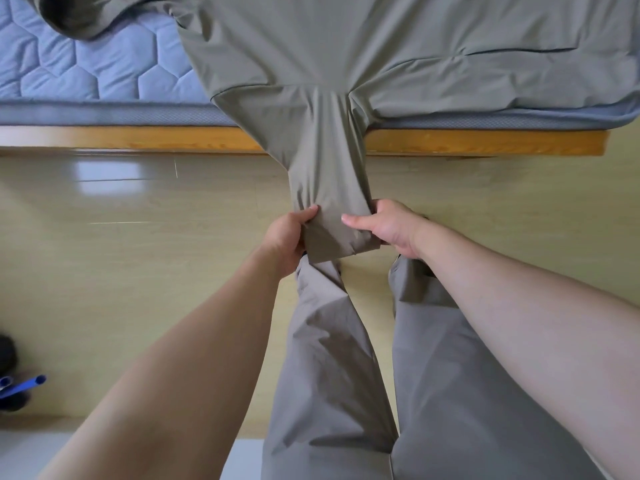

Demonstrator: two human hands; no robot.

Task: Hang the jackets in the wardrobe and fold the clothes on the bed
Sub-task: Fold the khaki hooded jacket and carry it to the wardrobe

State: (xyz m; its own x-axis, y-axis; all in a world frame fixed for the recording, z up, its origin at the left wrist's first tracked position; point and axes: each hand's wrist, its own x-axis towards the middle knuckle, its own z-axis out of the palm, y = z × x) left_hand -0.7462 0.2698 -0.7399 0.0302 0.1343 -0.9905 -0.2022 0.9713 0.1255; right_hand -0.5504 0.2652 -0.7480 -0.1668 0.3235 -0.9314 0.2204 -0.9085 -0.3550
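Observation:
An olive-grey jacket point(346, 53) lies spread flat on the bed, covering its middle and right side. One sleeve point(325, 161) hangs off the bed's near edge and stretches toward me over the floor. My left hand point(287, 239) grips the left edge of the sleeve's cuff end, thumb on top. My right hand point(391, 226) grips the right edge of the same cuff. The sleeve is pulled taut between bed and hands. The jacket's other sleeve or hood point(79, 15) bunches at the top left.
The blue quilted mattress point(86, 67) sits on a wooden bed frame point(138, 138). A glossy yellow floor point(138, 237) lies between bed and me. My own grey trouser legs point(346, 375) fill the lower middle. Dark objects and blue tubes point(20, 384) sit at the far left.

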